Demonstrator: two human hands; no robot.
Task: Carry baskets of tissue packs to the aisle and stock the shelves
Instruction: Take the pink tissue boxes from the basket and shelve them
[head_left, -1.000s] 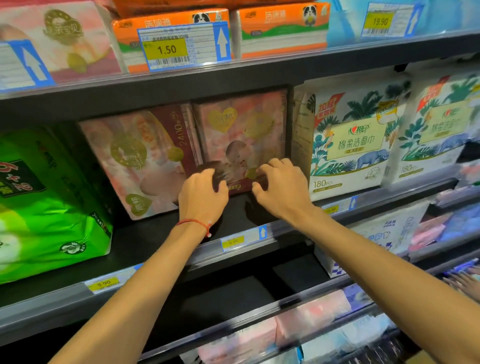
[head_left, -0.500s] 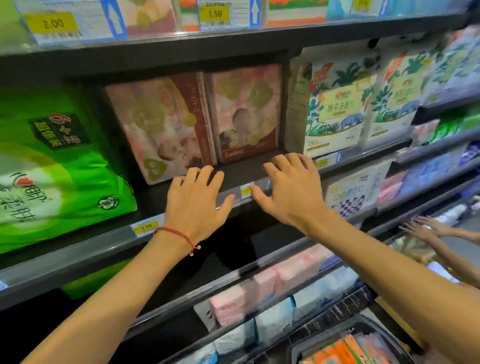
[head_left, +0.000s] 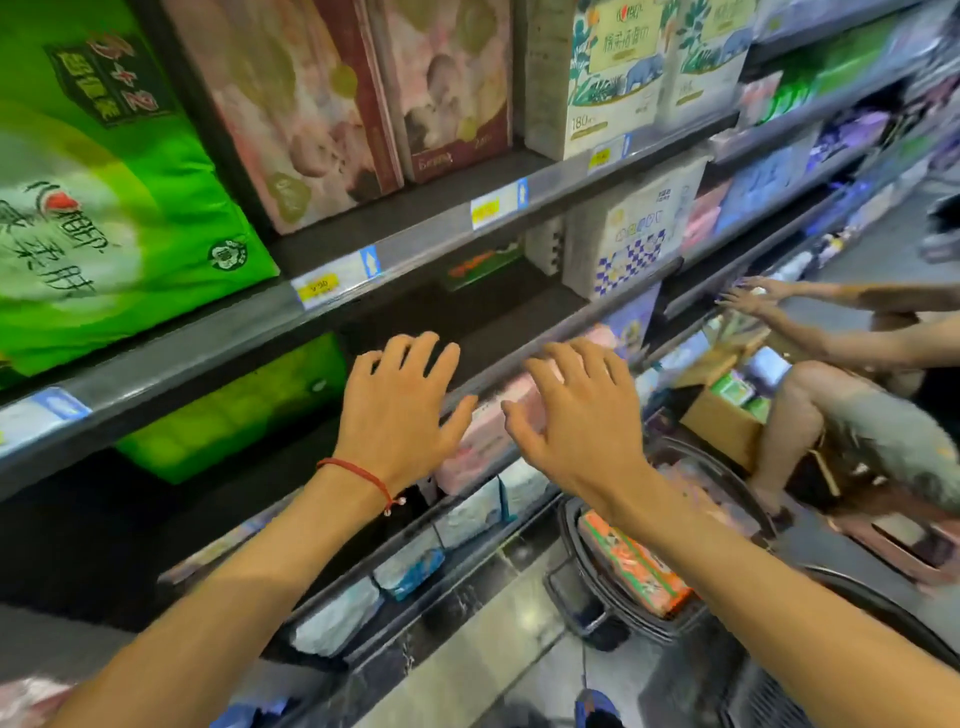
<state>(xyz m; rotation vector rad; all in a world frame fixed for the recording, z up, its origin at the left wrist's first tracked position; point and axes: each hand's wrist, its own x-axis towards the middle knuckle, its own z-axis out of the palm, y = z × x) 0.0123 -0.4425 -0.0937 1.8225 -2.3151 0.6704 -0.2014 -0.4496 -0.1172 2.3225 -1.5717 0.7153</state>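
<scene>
Two pink tissue packs (head_left: 452, 88) stand side by side on the upper dark shelf (head_left: 436, 218). My left hand (head_left: 400, 410), with a red string on its wrist, hovers empty with spread fingers in front of a lower shelf. Beside it my right hand (head_left: 576, 415) is also spread and holds nothing. Below my right forearm a dark basket (head_left: 618, 597) on the floor holds orange tissue packs (head_left: 634, 566).
A big green tissue bag (head_left: 104, 197) fills the shelf's left side. White packs with palm prints (head_left: 618, 73) stand to the right. Pink packs (head_left: 483, 436) lie on the lower shelf. Another person (head_left: 852, 415) crouches at right, arms reaching to the shelves, beside a cardboard box (head_left: 722, 426).
Both hands let go of the pink pack on the shelf, opened and dropped down away from it. The view tilted downward, revealing the basket on the floor.
</scene>
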